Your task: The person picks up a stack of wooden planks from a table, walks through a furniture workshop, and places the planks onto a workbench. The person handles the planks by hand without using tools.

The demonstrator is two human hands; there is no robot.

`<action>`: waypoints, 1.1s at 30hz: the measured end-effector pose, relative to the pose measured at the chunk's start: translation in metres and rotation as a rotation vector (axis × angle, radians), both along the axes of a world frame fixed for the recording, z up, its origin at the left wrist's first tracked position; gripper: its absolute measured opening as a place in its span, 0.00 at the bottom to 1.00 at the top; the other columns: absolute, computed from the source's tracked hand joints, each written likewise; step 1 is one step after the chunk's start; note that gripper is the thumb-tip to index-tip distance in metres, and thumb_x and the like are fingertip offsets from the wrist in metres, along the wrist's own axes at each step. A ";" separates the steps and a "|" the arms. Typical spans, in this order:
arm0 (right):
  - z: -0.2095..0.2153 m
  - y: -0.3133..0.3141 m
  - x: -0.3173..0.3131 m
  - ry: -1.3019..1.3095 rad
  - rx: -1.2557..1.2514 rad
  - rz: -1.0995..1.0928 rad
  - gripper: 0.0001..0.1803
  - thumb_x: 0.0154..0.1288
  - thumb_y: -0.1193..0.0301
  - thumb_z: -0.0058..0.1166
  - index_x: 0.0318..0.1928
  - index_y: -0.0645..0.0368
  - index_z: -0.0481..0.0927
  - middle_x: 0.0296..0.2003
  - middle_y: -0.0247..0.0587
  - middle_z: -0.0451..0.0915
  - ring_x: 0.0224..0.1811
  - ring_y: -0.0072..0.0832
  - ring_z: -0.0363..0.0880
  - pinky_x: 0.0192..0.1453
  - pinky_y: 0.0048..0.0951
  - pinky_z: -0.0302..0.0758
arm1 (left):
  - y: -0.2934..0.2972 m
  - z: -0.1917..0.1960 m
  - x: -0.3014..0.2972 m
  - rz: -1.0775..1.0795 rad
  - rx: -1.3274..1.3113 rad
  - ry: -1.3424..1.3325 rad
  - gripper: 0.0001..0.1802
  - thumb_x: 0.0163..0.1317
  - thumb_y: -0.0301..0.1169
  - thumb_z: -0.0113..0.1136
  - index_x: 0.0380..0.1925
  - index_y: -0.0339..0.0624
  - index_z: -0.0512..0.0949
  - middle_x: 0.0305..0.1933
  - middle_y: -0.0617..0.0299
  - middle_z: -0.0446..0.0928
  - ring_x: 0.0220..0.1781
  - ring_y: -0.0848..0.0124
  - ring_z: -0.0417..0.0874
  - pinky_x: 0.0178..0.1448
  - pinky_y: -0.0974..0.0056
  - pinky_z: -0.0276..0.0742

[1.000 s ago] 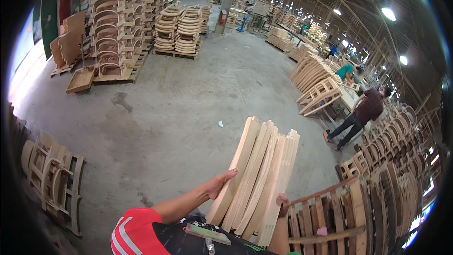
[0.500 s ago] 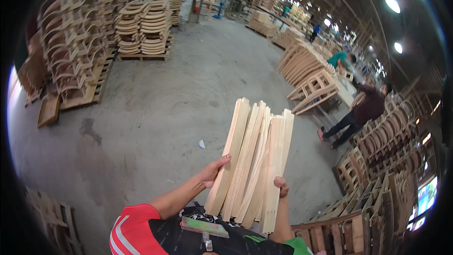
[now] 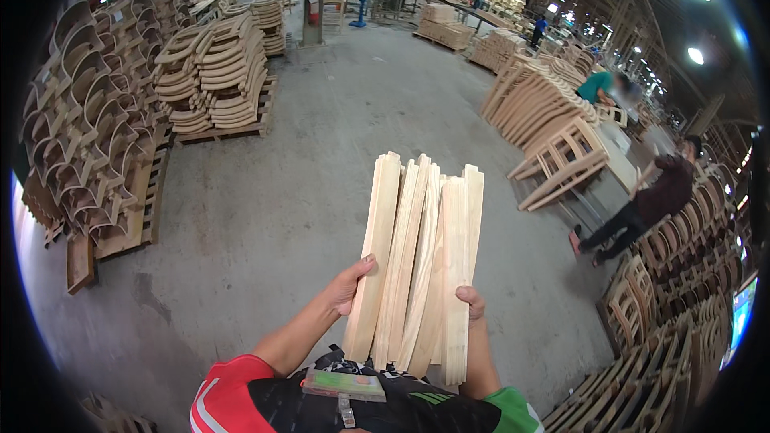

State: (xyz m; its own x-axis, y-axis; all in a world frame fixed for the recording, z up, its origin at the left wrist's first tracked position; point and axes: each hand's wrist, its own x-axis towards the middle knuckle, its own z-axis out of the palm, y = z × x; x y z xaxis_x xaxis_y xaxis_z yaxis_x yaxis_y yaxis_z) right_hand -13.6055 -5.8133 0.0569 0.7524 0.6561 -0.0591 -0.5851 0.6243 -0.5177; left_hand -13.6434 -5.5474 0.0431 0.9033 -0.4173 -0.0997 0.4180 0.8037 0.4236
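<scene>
A bundle of long pale wooden slats (image 3: 411,248) with notched ends lies in front of my chest, its far ends pointing away from me. My left hand (image 3: 353,283) grips the bundle's left side, thumb on top and fingers out of sight underneath. On the right side, my right hand (image 3: 472,302) clasps the outer slats, with its thumb over the edge. The slats run roughly side by side, some slightly crossed, with narrow gaps between them. Their near ends reach my dark apron (image 3: 353,399).
Curved wooden parts (image 3: 92,112) are piled high at left, beside stacked chair frames (image 3: 228,72) on a pallet. At right stand more frames (image 3: 561,152), a person in dark clothes (image 3: 662,192) and a person in green (image 3: 597,88). A pillar (image 3: 313,0) rises ahead. Wooden parts (image 3: 642,369) fill the lower right.
My view has shifted: the left stacks are nearer, and the lower-right rack has changed place in the picture. Both hands keep their hold on the slats, which sit slightly further left.
</scene>
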 end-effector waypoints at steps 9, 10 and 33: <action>0.013 0.110 0.278 0.003 -0.112 0.192 0.44 0.51 0.67 0.58 0.69 0.70 0.58 0.59 0.60 0.72 0.59 0.49 0.76 0.62 0.48 0.76 | 0.099 -0.004 0.226 0.176 -0.075 -0.014 0.39 0.66 0.46 0.60 0.68 0.35 0.60 0.65 0.46 0.70 0.63 0.58 0.77 0.65 0.51 0.76; 0.002 0.120 0.307 0.011 -0.124 0.198 0.44 0.51 0.67 0.58 0.69 0.70 0.58 0.59 0.60 0.72 0.58 0.49 0.77 0.62 0.48 0.76 | 0.112 -0.010 0.253 0.181 -0.070 -0.006 0.39 0.65 0.46 0.60 0.69 0.35 0.60 0.65 0.46 0.70 0.63 0.58 0.77 0.65 0.52 0.76; 0.010 0.434 0.933 -0.089 -0.366 -0.219 0.44 0.50 0.53 0.56 0.66 0.65 0.64 0.55 0.54 0.75 0.52 0.45 0.77 0.56 0.42 0.75 | 0.419 0.019 0.954 -0.112 0.191 0.041 0.38 0.70 0.53 0.51 0.68 0.34 0.62 0.65 0.47 0.71 0.62 0.60 0.77 0.67 0.55 0.73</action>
State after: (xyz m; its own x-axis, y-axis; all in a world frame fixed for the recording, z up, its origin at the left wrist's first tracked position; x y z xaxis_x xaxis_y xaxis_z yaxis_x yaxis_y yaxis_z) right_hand -12.6729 -5.3796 0.0668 0.8843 0.4278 -0.1868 -0.4021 0.4946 -0.7705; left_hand -12.6898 -5.1283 0.0624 0.8461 -0.4846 -0.2221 0.5199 0.6579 0.5449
